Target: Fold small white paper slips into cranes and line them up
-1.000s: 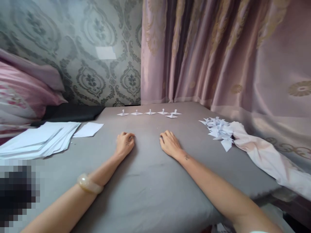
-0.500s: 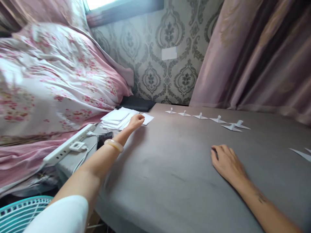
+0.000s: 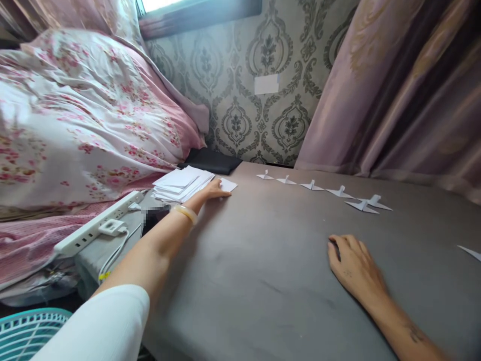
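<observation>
My left hand (image 3: 215, 191) reaches out to the far left of the grey-covered table, its thumb and fingers spread apart. It is at a small white sheet of paper (image 3: 229, 185), partly hidden behind the fingers. Just left of it lies a stack of white paper (image 3: 179, 182). My right hand (image 3: 356, 261) rests on the cloth with its fingers loosely bent and the thumb apart. A dark patch shows between thumb and forefinger; I cannot tell whether it is shadow or an object. Beyond it stand several folded white paper figures (image 3: 341, 192) in a row.
A power strip (image 3: 99, 223) with plugs and cables lies along the left edge. Behind the paper stack is a flat black item (image 3: 210, 161). A turquoise basket (image 3: 33, 321) stands at lower left. Another folded paper point (image 3: 469, 252) shows at the right edge.
My left hand has opened from a closed pinch, its thumb now stretched right by the small sheet. The view has shifted slightly; my right hand stays resting on the table.
</observation>
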A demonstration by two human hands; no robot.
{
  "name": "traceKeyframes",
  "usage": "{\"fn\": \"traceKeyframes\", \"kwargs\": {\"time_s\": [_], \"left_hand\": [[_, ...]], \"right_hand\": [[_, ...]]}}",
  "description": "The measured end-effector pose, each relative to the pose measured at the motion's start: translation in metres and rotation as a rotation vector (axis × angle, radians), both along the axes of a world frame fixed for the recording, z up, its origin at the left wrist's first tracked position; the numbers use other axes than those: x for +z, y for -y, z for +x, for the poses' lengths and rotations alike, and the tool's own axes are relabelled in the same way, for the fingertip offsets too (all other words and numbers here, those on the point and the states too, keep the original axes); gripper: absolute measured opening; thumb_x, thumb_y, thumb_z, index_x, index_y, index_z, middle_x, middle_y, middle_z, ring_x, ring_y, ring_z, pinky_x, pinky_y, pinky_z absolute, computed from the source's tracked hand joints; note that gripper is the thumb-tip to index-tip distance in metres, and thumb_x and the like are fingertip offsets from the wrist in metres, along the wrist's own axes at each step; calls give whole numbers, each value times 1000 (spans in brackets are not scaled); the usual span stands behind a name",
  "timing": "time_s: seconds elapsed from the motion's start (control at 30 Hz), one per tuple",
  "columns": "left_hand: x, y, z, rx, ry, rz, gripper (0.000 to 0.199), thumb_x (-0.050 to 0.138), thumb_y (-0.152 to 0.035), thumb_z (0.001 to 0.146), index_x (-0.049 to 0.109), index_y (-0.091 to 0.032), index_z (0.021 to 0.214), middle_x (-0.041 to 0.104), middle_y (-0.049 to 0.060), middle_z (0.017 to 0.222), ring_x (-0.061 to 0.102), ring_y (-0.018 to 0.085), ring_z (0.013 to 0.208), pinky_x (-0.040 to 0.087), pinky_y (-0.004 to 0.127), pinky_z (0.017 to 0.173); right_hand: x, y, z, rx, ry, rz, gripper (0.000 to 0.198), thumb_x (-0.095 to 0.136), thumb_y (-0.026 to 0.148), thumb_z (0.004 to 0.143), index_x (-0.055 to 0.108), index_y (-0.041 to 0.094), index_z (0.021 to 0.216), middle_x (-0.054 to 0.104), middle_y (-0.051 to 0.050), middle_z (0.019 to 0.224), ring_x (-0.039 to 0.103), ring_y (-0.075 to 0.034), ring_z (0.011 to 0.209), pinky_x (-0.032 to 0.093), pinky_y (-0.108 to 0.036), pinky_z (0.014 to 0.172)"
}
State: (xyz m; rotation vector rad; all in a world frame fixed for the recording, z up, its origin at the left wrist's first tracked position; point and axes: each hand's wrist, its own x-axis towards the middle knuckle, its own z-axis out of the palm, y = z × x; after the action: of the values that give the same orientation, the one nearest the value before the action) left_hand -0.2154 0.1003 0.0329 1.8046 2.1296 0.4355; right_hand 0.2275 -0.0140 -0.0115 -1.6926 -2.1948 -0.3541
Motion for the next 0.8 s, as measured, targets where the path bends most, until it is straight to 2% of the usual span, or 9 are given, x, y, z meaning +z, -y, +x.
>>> {"fn": "traceKeyframes", "kwargs": {"time_s": [0.2,0.37,0.43,0.5,0.6,0.63,0.7,0.73,0.8], "left_hand": [[2,9,-11,-17,46,44,71,67,-60,60,61,-15,115,64,12,117,59,30,105,45,33,87],[8,18,-4,-23,95,230,43,60,-50,70,70,-16,93,71,7,91,63,27,89,46,30,78],[15,23,4,-18,104,346,37,56,-46,74,71,-16,90,71,8,88,62,26,91,45,30,79],[25,28,18,-13,127,453,38,53,-44,77,69,-16,97,70,8,94,61,26,95,44,30,81],[42,38,53,-33,249,548,43,50,-48,81,66,-15,103,69,9,100,62,22,94,47,27,77],[46,44,68,-44,497,540,45,55,-50,79,66,-13,101,70,9,97,63,22,90,48,27,73],[50,57,102,-74,938,349,44,66,-48,71,66,-13,98,70,9,94,65,21,83,51,28,69],[50,65,119,-75,1080,197,39,71,-42,69,67,-13,95,70,9,95,66,20,83,53,29,69],[46,82,150,-77,1211,-157,31,72,-30,69,67,-12,94,70,11,98,66,21,86,54,30,73]], "right_hand": [[2,0,-2,-11,-7,-22,29,41,26,91,63,14,104,61,-12,100,55,-27,88,44,-38,80],[5,3,-5,-28,-15,-27,28,41,25,91,63,14,104,61,-12,101,55,-27,90,45,-38,80],[6,4,-5,-22,-31,-34,28,40,24,91,63,14,103,61,-12,100,55,-27,91,45,-39,80],[5,3,-4,-19,-55,-35,27,40,24,90,63,15,102,61,-12,100,55,-27,92,46,-40,80],[4,3,-4,3,-144,-37,25,44,23,89,61,16,104,61,-12,101,56,-28,94,47,-42,82],[5,3,-4,25,-207,-44,25,47,24,87,60,15,107,61,-11,100,56,-27,94,47,-41,83],[10,8,-6,61,-368,-4,34,54,27,85,53,15,117,59,-11,104,58,-25,94,49,-38,84],[14,11,-7,108,-414,48,44,58,28,83,48,16,124,57,-12,109,57,-25,99,48,-38,88],[22,20,-10,228,-423,143,61,63,28,79,39,17,134,51,-14,121,51,-26,111,42,-40,97]]}}
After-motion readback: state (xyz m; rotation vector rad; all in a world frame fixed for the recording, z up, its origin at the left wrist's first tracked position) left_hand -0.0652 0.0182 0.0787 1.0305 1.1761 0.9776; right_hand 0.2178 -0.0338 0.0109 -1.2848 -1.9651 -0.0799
